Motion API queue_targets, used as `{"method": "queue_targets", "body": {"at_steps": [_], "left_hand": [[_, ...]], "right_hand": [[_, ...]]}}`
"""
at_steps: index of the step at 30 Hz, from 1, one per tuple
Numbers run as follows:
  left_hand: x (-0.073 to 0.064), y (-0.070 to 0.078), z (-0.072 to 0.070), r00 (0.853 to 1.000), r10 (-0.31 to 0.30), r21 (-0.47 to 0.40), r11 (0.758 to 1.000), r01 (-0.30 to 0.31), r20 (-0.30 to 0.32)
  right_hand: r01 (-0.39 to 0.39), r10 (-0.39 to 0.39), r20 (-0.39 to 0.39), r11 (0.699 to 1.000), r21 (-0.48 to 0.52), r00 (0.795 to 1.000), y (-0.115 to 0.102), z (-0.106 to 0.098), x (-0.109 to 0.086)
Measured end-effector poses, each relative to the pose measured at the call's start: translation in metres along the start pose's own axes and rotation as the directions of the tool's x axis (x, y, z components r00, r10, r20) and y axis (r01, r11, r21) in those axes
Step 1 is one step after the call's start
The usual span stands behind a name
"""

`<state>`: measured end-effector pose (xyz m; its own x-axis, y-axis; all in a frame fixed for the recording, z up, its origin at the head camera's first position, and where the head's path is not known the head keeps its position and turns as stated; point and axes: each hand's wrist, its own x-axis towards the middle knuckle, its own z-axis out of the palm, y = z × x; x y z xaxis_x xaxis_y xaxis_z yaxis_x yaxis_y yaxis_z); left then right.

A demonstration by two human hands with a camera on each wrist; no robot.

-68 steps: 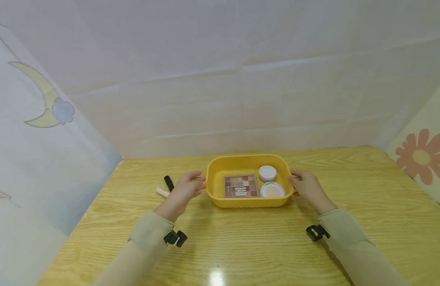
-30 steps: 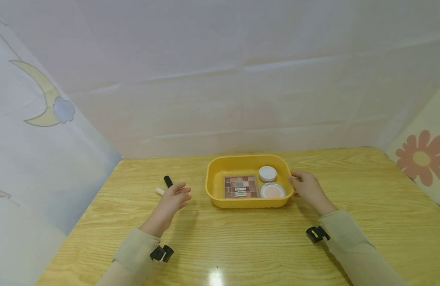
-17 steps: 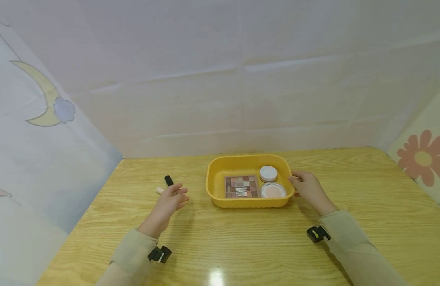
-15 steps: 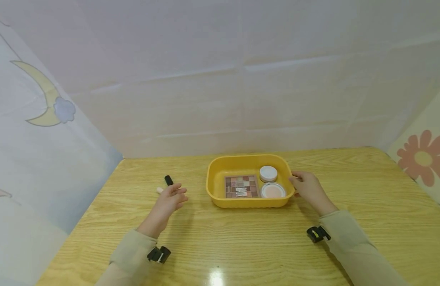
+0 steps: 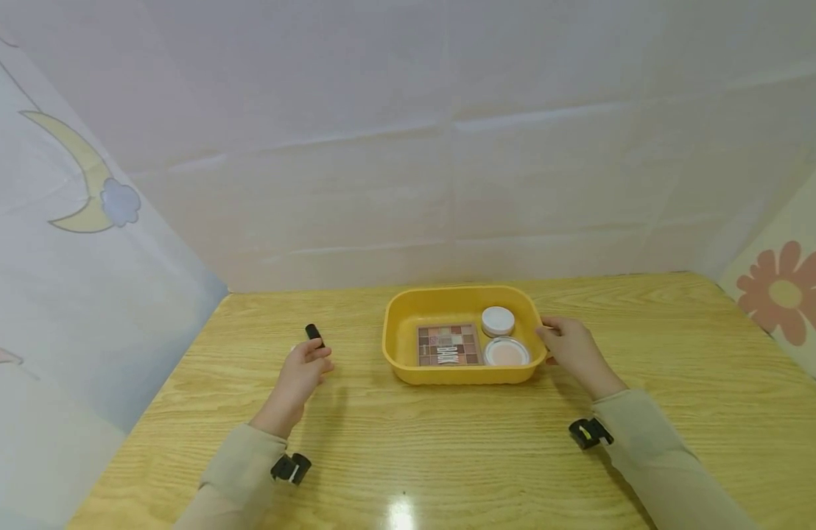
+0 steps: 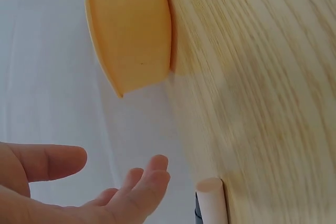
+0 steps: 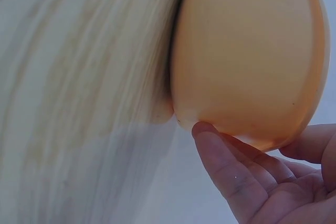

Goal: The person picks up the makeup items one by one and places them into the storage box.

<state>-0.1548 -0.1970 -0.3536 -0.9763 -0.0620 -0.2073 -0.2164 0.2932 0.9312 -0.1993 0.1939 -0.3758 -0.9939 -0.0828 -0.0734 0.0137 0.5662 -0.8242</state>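
A yellow plastic tray [image 5: 461, 375] stands on the table. Inside lie an eyeshadow palette [image 5: 448, 346], a white-lidded round jar [image 5: 497, 321] and a round compact [image 5: 506, 352]. My right hand [image 5: 572, 351] holds the tray's right end, thumb at the rim and fingers against the outer wall, as the right wrist view also shows. My left hand [image 5: 298, 379] hovers left of the tray, fingers apart and loosely bent, nothing in them. Just beyond it lies a slim black tube [image 5: 314, 334]. A pale cylindrical tube [image 6: 212, 200] beside it shows in the left wrist view; in the head view my hand mostly hides it.
The wood-grain table [image 5: 408, 449] reaches back to a pale cloth backdrop [image 5: 381, 184]. Printed cloth hangs at both sides, with a moon [image 5: 83, 169] on the left and a flower [image 5: 786, 294] on the right.
My left hand has left the tray's left end and moved left and towards me, stopping near the tubes and covering most of the pale one. My right hand and the tray stay in place.
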Motion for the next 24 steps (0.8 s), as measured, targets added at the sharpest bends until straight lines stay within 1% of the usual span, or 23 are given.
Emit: {"method": "queue_targets", "body": {"at_steps": [6, 10, 13, 18, 24], "left_hand": [[0.003, 0.0, -0.002, 1.0, -0.006, -0.002, 1.0, 0.006, -0.007], [0.004, 0.0, -0.003, 1.0, -0.002, 0.025, 1.0, 0.002, -0.018], [0.004, 0.0, -0.004, 0.999, 0.002, 0.055, 0.998, -0.001, -0.033], [0.007, 0.0, -0.006, 0.998, 0.0, 0.072, 0.997, 0.004, -0.061], [0.012, -0.004, -0.008, 0.996, 0.0, 0.093, 0.996, 0.009, -0.093]], "right_hand": [[0.006, -0.006, 0.0, 1.0, 0.001, 1.0, 0.0, -0.001, 0.002], [-0.002, 0.002, 0.002, 1.0, 0.0, 1.0, 0.0, 0.0, 0.002], [-0.002, 0.002, 0.002, 1.0, -0.001, 1.0, 0.0, 0.0, 0.001], [-0.001, 0.001, -0.001, 1.0, -0.002, 1.0, 0.001, 0.0, 0.001], [0.019, -0.019, -0.008, 1.0, 0.001, 1.0, 0.002, 0.0, 0.0]]}}
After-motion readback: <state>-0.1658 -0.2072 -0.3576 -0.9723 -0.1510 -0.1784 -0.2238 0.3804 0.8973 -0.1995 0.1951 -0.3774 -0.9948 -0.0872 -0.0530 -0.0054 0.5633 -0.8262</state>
